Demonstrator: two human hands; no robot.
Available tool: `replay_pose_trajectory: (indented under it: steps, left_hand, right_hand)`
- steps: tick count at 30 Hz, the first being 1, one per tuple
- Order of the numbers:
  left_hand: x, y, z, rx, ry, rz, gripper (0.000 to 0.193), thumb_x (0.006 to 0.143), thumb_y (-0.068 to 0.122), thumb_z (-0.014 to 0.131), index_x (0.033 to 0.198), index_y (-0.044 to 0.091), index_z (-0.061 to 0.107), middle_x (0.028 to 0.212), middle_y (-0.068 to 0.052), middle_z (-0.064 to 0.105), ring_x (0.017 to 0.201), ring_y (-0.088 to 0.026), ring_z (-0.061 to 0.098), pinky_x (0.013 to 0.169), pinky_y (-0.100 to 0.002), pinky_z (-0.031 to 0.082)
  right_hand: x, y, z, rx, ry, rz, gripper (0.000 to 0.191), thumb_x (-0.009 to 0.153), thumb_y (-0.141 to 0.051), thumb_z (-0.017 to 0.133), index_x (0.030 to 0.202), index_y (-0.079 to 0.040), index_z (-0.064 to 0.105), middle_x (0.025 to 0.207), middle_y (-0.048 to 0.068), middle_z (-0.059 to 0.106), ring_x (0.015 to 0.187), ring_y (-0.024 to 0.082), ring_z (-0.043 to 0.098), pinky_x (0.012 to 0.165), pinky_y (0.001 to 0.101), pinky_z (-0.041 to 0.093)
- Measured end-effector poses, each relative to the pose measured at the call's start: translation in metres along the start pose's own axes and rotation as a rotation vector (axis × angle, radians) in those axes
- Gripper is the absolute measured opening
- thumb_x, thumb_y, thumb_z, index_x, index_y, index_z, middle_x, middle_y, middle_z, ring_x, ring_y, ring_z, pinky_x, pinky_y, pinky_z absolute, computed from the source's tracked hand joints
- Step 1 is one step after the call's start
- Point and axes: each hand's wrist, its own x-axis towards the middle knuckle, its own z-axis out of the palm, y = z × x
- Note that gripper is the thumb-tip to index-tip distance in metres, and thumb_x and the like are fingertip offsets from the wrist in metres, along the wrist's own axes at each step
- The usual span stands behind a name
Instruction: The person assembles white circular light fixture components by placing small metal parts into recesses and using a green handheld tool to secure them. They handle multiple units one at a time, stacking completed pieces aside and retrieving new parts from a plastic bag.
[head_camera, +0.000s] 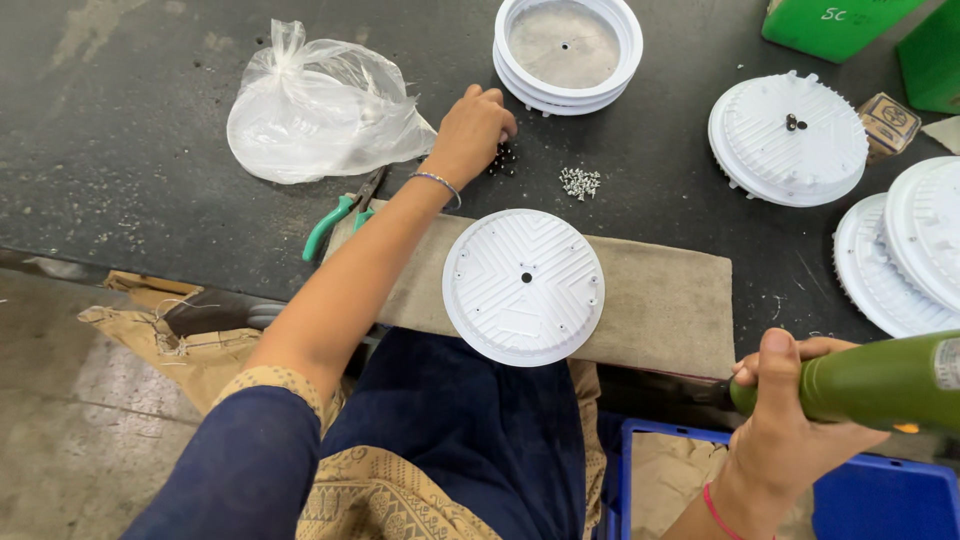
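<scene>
Closest to us, our right hand (790, 420) grips a green power screwdriver (870, 385), fingers wrapped tight round its barrel and the thumb laid along the top; the tool points off to the right edge of view, so we cannot see its tip. Below those fingers sits a blue plastic crate (880, 500). Just left of the right fingers and a little farther out, a white ribbed round housing (523, 287) lies flat on a grey felt pad (670, 300) at the edge of the dark workbench (130, 130), a small hole at its centre. Farther out, our left hand (470, 135) reaches across the bench, a thin bangle at the wrist, its fingers curled down and bunched together over a small heap of dark screws (503, 160); whether they pinch one we cannot tell. Just right of those fingers is a second heap of silvery screws (580, 182). Behind the left wrist, green-handled pliers (340, 218) lie partly under the forearm, and a crumpled clear plastic bag (320, 110) rests left of the fingers. Beyond the fingertips stands a stack of white round rims (568, 50). Far to the right lie more white ribbed housings (788, 140), one carrying a few dark screws, and green bins (835, 22) at the back.
</scene>
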Motion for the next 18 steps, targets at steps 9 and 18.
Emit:
replay_pose_trajectory:
  steps: [9, 18]
  left_hand:
    - [0.008, 0.003, 0.005, 0.167, -0.163, 0.044, 0.005, 0.070, 0.008, 0.082, 0.072, 0.011, 0.079, 0.088, -0.009, 0.073, 0.097, -0.031, 0.064, 0.081, -0.040, 0.056]
    - [-0.006, 0.009, -0.002, 0.247, -0.018, 0.174, 0.008, 0.083, 0.002, 0.075, 0.079, 0.007, 0.072, 0.084, -0.010, 0.071, 0.093, -0.030, 0.063, 0.083, -0.041, 0.051]
  right_hand:
    - [-0.002, 0.006, -0.003, 0.008, -0.003, 0.025, 0.022, 0.105, 0.005, 0.076, 0.102, 0.002, 0.054, 0.080, 0.011, 0.060, 0.062, 0.016, 0.062, 0.061, 0.0259, 0.053]
    - [-0.007, 0.015, 0.001, 0.070, -0.033, 0.042, 0.022, 0.105, 0.006, 0.076, 0.108, 0.002, 0.054, 0.088, 0.010, 0.061, 0.066, 0.016, 0.063, 0.063, 0.0270, 0.055]
